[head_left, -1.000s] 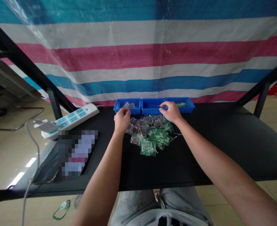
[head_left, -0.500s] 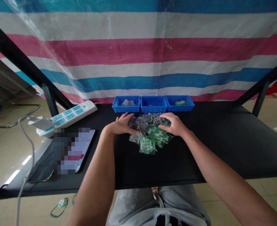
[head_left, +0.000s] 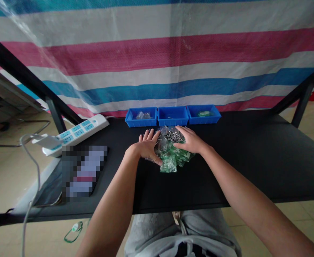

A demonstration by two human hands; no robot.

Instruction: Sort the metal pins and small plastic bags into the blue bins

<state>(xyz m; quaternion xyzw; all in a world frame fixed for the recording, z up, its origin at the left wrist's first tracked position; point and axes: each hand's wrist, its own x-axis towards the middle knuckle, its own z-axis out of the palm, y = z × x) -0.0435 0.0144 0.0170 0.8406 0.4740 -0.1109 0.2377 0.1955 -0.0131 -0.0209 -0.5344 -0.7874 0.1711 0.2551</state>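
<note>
A heap of small clear plastic bags lies on the black table between my hands. Green pieces show through the nearer bags, while thin metal screws or pins cluster at the far side. My left hand rests on the heap's left edge, fingers spread and thumb stretched toward the green bags. On the right edge, my right hand lies with its fingers extended over the bags and metal pieces. Neither hand is closed around anything. Part of the heap is hidden under both hands.
Behind the heap stand three blue bins: the left bin holds clear bags, the middle bin a small metal piece, the right bin green items. A white power strip and a partly blurred phone lie left.
My left hand has moved right and spread over the heap's left side. My right hand has shifted slightly left. The heap looks pressed narrower, and the view has tilted a little.
</note>
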